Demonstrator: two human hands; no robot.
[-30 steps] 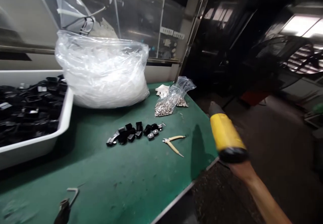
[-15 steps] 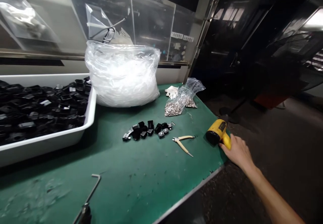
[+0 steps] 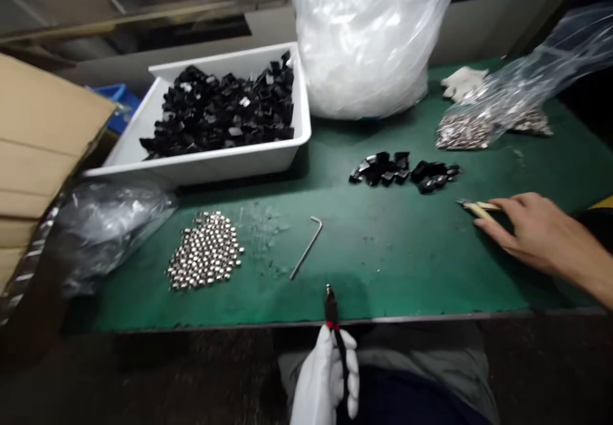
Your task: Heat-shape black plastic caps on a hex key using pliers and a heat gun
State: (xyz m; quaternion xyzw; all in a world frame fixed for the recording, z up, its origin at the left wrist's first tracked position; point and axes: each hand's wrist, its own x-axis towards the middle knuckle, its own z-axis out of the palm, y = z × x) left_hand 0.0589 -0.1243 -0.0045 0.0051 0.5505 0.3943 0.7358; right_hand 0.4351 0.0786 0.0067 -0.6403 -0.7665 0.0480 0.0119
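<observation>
My right hand [image 3: 539, 230] lies on the green bench mat [image 3: 383, 272] with its fingers around a pair of cream-handled pliers [image 3: 481, 207], whose handles are mostly hidden. Just left of those fingers sits a small group of black plastic parts [image 3: 402, 170]. My left hand [image 3: 324, 377], in a white glove, is below the bench's front edge and grips a slim black hand tool [image 3: 332, 313] with a red band, its tip pointing up. A loose pile of silver metal pieces [image 3: 205, 251] and a bent hex key [image 3: 306, 247] lie on the mat, apart from both hands.
A white tray [image 3: 191, 171] full of black parts stands at the back, beside a large clear plastic bag [image 3: 364, 42]. A bag of silver pieces [image 3: 493, 115] and a white glove [image 3: 462, 82] lie back right. Cardboard [image 3: 33, 150] and a dark plastic bag [image 3: 110, 227] sit at left.
The view has swung left and down. My right hand has let go of the yellow heat gun and moved onto the pliers. My gloved left hand has come into view with the black tool.
</observation>
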